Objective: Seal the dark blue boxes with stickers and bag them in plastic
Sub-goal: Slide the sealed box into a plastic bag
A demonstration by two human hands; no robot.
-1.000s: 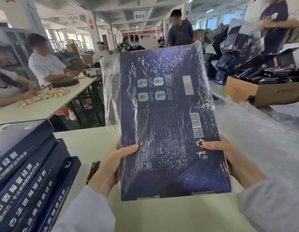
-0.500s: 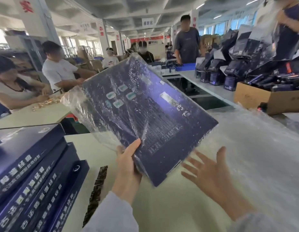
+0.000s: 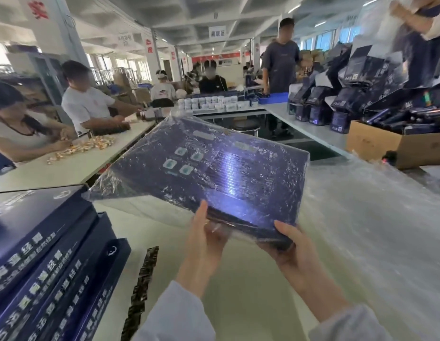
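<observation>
Dark blue box (image 3: 214, 173), inside its plastic bag (image 3: 99, 189), hangs tilted above the tabletop (image 3: 238, 291), held only at its near edge, with the fingers of the left hand (image 3: 204, 239) and right hand (image 3: 291, 244) clamped on it. On that slick film the grip could slide and the box drop.

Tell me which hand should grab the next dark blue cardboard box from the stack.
Left, likely: the left hand grips the plastic-bagged dark blue box on the side nearest the stack of dark blue boxes; the right hand holds its far corner.
</observation>
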